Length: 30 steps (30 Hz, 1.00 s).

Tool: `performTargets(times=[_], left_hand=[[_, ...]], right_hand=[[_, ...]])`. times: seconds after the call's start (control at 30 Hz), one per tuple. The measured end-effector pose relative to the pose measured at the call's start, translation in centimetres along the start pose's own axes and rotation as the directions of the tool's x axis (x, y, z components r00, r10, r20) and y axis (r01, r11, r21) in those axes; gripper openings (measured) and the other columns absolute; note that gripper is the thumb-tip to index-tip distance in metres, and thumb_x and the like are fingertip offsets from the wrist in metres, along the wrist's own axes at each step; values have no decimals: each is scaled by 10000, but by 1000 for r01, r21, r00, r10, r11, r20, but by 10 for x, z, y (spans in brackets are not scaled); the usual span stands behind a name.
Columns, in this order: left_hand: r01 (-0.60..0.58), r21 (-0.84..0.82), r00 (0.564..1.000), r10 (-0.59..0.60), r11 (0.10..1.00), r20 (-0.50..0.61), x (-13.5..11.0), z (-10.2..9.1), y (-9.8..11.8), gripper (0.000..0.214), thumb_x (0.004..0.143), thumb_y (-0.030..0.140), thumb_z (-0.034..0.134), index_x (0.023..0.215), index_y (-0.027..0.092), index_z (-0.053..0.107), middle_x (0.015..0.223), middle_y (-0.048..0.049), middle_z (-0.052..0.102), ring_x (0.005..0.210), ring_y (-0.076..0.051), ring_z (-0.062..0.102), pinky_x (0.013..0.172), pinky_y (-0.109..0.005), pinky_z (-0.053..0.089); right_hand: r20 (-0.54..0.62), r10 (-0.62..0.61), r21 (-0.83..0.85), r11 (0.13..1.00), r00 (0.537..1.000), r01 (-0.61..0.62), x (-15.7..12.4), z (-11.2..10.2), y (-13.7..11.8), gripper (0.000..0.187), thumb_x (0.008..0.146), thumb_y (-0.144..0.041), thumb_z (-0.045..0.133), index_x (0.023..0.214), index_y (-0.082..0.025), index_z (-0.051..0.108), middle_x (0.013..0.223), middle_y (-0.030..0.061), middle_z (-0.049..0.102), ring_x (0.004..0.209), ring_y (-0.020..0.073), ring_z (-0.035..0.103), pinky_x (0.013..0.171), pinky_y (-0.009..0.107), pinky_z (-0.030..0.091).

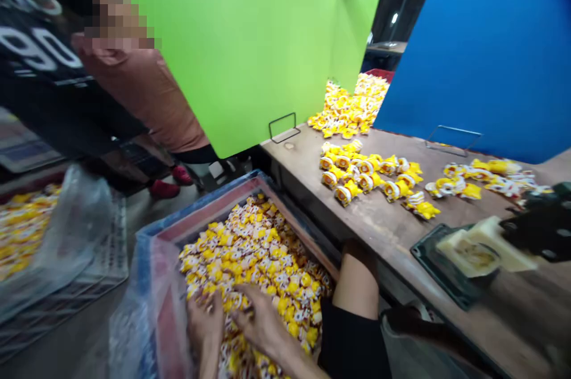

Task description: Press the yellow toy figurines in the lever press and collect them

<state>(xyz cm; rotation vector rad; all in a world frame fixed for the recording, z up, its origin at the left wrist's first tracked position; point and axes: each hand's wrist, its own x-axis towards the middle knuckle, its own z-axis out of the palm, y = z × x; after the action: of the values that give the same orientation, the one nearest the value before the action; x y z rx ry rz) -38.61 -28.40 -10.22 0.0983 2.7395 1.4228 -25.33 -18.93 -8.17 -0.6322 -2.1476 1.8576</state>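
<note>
1 left hand (206, 316), 1 right hand (259, 315), lower centre; 2 people (138, 93), upper left; 2 wire handles (282, 118); heaped toys (252, 245), probably hundreds.

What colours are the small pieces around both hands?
Mainly yellow and white small pieces; best in the head view.

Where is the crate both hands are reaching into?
In the head view, the crate sits low, left of centre, below the green panel and left of the wooden table.
</note>
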Motion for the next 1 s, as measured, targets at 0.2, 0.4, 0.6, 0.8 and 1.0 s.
performTargets(times=[0.2, 0.4, 0.6, 0.8, 1.0], left_hand=[[-694, -192, 572, 693, 694, 439, -41, 122, 237, 886, 785, 606, 913, 1571, 357, 588, 1613, -165, 498, 1495, -426, 509, 1266, -556, 417], [-790, 59, 441, 499, 610, 746, -73, 208, 354, 1162, 658, 531, 1014, 1649, 322, 444, 1594, -284, 402, 1470, -565, 401, 1111, -689, 439], [-757, 54, 466, 480, 651, 744, -66, 220, 348, 932, 705, 383, 953, 1537, 293, 541, 1519, -223, 464, 1411, -465, 487, 1057, -525, 502], [-677, 54, 544, 450, 734, 708, -68, 239, 360, 776, 655, 267, 959, 1355, 161, 639, 1503, -272, 500, 1456, -511, 403, 1104, -590, 452], [-568, -209, 510, 539, 796, 671, -52, 240, 346, 636, 664, 302, 957, 1248, 160, 751, 1438, -218, 601, 1455, -462, 438, 1198, -544, 414]], right_hand=[[-413, -338, -690, 722, 846, -48, 17, -318, -109, 783, 937, -335, 818, 1657, -374, 512, 1655, 143, 478, 1491, 420, 519, 1273, 628, 418], [-290, 148, -834, 446, 946, -325, 73, -427, -113, 1215, 585, -191, 1032, 1665, -340, 496, 1636, 209, 442, 1156, 375, 739, 952, 432, 592], [-203, 29, -813, 551, 979, -185, 88, -428, -88, 1082, 683, -228, 986, 1641, -281, 486, 1574, 136, 528, 1257, 270, 697, 997, 310, 548], [-172, -10, -779, 613, 985, -130, 99, -440, -86, 1002, 624, -154, 1014, 1528, -203, 584, 1468, 137, 671, 1223, 279, 703, 1048, 348, 544], [-167, -140, -698, 716, 976, -17, 79, -436, -75, 859, 736, -185, 932, 1523, -173, 590, 1549, 182, 624, 1383, 312, 636, 1193, 434, 494]])
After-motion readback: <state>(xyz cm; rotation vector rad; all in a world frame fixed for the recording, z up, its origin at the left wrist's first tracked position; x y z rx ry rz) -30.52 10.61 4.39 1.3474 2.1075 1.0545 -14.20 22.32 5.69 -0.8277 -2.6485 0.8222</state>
